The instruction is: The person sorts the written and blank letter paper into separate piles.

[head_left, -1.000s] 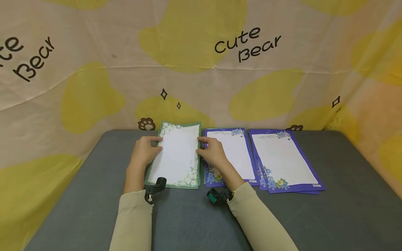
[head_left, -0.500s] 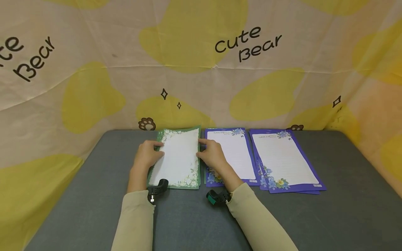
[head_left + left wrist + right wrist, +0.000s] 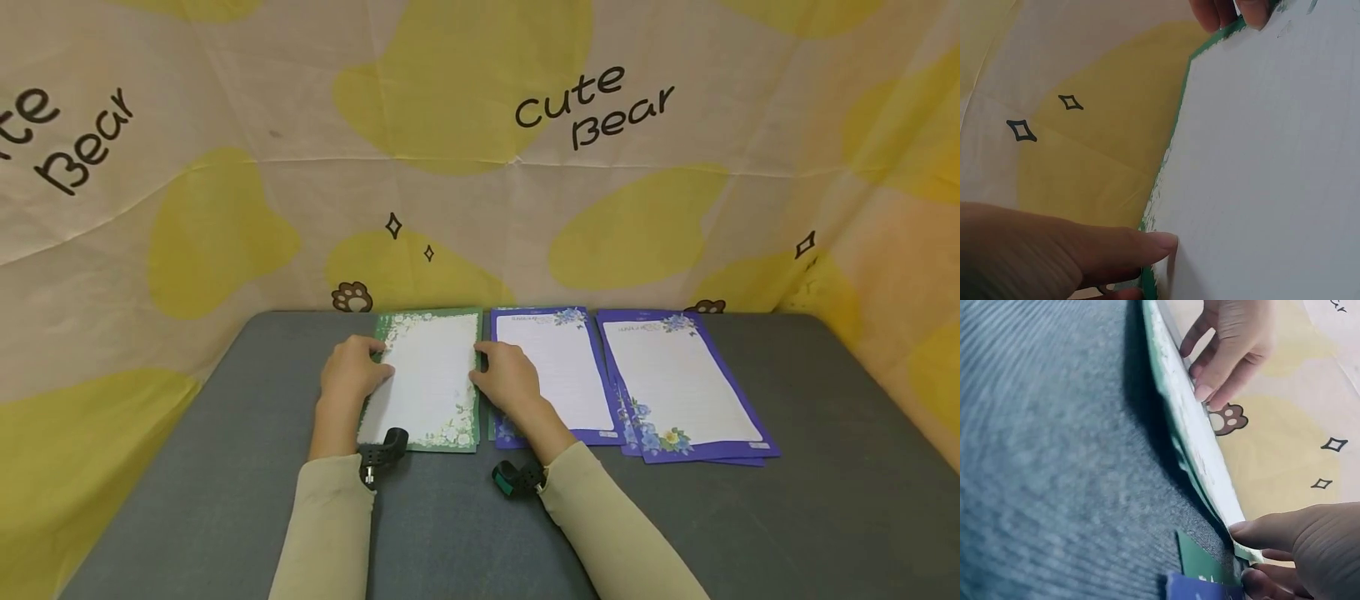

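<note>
In the head view, a sheet of letter paper (image 3: 427,379) with a green border and white flowers lies at the left, over at least one more green-edged sheet. My left hand (image 3: 348,371) pinches its left edge, the thumb on the white face. Across from it, my right hand (image 3: 510,375) pinches the right edge. From the right wrist, that thumb presses on top while the fingers are at the edge's underside; the sheet's (image 3: 1210,456) near edge bows slightly off the table. The left wrist view shows the left thumb (image 3: 1154,244) on the paper.
Purple-bordered letter sheets with blue flowers form a middle pile (image 3: 558,367) and a fanned right pile (image 3: 682,375). A green corner (image 3: 1200,562) peeks from under the middle pile. Behind the grey table (image 3: 450,533) hangs a yellow-patterned cloth (image 3: 465,100).
The green-bordered sheet has come down and slightly toward me, its far edge now level with the sheets beneath. Both hands moved slightly nearer with it. The purple piles have stayed in place.
</note>
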Motion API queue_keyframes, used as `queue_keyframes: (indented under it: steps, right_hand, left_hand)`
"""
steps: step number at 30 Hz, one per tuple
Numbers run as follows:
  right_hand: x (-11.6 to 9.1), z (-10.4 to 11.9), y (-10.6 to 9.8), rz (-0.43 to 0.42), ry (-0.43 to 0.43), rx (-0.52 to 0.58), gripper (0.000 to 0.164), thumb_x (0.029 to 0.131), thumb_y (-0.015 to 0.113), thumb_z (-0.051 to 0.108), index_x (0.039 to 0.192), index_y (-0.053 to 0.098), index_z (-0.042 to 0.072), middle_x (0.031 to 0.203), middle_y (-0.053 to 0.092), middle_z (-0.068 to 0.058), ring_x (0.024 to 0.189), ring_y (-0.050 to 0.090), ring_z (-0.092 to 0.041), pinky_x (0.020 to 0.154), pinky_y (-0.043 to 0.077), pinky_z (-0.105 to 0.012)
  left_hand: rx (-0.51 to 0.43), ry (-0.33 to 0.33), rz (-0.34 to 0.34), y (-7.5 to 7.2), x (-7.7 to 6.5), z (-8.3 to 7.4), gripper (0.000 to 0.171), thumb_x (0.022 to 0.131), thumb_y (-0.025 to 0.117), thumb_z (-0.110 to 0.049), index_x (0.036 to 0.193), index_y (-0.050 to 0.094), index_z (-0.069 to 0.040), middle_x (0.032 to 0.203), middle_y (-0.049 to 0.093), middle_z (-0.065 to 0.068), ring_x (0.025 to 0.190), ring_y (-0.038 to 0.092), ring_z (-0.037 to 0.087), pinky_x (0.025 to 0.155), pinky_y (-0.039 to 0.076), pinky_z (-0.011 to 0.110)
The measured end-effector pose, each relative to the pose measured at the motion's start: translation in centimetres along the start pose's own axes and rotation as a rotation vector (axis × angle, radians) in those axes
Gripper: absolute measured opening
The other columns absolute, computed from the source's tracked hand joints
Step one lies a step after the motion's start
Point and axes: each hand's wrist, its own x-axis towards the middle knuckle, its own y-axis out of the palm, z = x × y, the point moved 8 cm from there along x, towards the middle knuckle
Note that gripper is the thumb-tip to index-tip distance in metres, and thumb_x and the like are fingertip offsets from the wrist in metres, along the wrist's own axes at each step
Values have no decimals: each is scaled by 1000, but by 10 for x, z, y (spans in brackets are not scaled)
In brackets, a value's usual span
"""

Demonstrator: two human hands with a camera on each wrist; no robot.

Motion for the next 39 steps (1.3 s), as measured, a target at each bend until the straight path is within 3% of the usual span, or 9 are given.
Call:
queue_keyframes:
  steps: [4,8,11,14,20,25,30,36,39]
  right_hand:
    - [0,0,-1,-5,-16,-12,51,89,79,30,135,67,13,134,69,-10,121,66,-31,94,57,-48]
    - [0,3,-5,16,-70,26,60,85,81,42,136,66,13,132,69,-9,115,67,-28,88,58,-44]
    - [-3,5,-11,50,-119,75,63,85,79,46,136,65,12,126,71,-9,107,68,-26,84,57,-42]
    - [-9,3,-18,85,-167,100,62,86,78,46,136,65,11,124,72,-10,107,68,-26,89,57,-44]
    - [-25,-24,-36,83,-212,98,63,86,79,45,136,65,10,143,62,-11,133,58,-33,110,47,-52]
    - [-35,-53,-58,31,-215,89,60,86,80,43,133,67,8,146,58,-13,139,51,-35,113,42,-57]
    - [-40,-75,-77,-11,-235,65,59,84,82,40,132,68,9,143,61,-13,136,53,-37,112,42,-60]
    - [-48,-102,-84,-63,-243,49,61,82,84,37,133,67,8,143,62,-13,135,54,-38,111,41,-62]
    - [-51,-111,-85,-95,-257,26,66,79,87,36,135,65,8,145,60,-15,137,51,-39,112,39,-64]
  left_hand:
    - [2,7,13,1,0,-2,49,93,71,-22,139,62,-6,144,57,25,126,56,50,98,49,62]
    - [4,33,23,-1,-1,-7,49,97,66,-27,141,59,-6,145,56,24,128,55,49,101,48,62]
    - [-16,95,69,4,-2,-20,52,99,63,-31,145,55,-6,149,53,23,136,49,48,109,43,63]
    - [-47,204,139,15,-4,-40,55,100,62,-33,146,53,-5,152,49,22,144,40,46,116,35,62]
    - [-87,403,166,32,-11,-85,50,99,65,-32,142,59,-7,149,55,17,144,45,38,119,36,55]
    - [-95,480,162,47,-18,-110,45,98,67,-34,138,63,-13,145,59,10,141,50,32,116,41,53]
    - [-98,541,195,63,-29,-130,49,96,70,-36,139,62,-15,145,59,7,140,51,30,115,43,51]
    - [-76,592,216,83,-38,-142,67,91,73,-46,148,53,-19,161,42,5,152,36,28,122,34,52]
    - [-39,650,189,93,-39,-148,72,90,72,-52,150,51,-19,164,38,5,155,31,27,123,31,52]
